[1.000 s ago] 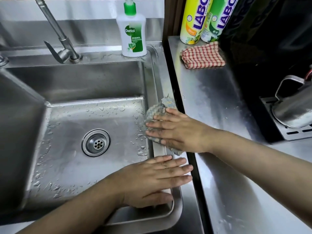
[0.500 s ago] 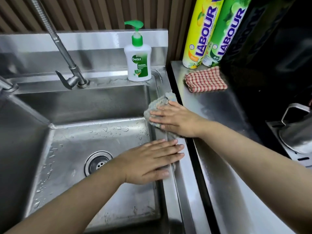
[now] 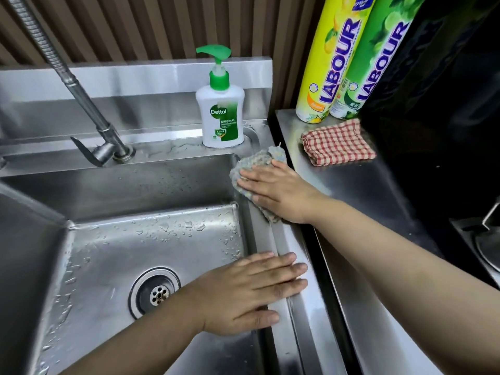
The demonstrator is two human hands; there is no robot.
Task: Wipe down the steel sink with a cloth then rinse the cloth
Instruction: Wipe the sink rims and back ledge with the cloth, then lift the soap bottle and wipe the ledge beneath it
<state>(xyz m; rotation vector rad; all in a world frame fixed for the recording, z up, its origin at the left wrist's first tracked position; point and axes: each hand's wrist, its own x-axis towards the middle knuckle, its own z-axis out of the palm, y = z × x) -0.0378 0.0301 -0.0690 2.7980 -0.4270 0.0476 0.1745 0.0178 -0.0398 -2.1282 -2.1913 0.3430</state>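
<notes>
A steel sink (image 3: pixel 113 185) with water drops on its floor fills the left of the view, its drain (image 3: pixel 155 292) near the middle. A grey-blue cloth (image 3: pixel 253 162) lies on the sink's right rim near the back corner. My right hand (image 3: pixel 276 193) presses flat on the cloth with straight fingers. My left hand (image 3: pixel 249 290) rests flat on the right rim nearer to me, fingers straight, holding nothing. A steel tap (image 3: pixel 81 104) stands at the back left.
A Dettol soap pump bottle (image 3: pixel 220 115) stands on the back rim just behind the cloth. On the steel counter (image 3: pixel 359 190) to the right lie a red checked cloth (image 3: pixel 338 143) and two tall Labour bottles (image 3: pixel 343 63). A steel kettle edge (image 3: pixel 487 239) shows far right.
My right hand has slid the cloth along the right rim toward the back corner. My left hand stays flat on the rim. The camera has tilted up.
</notes>
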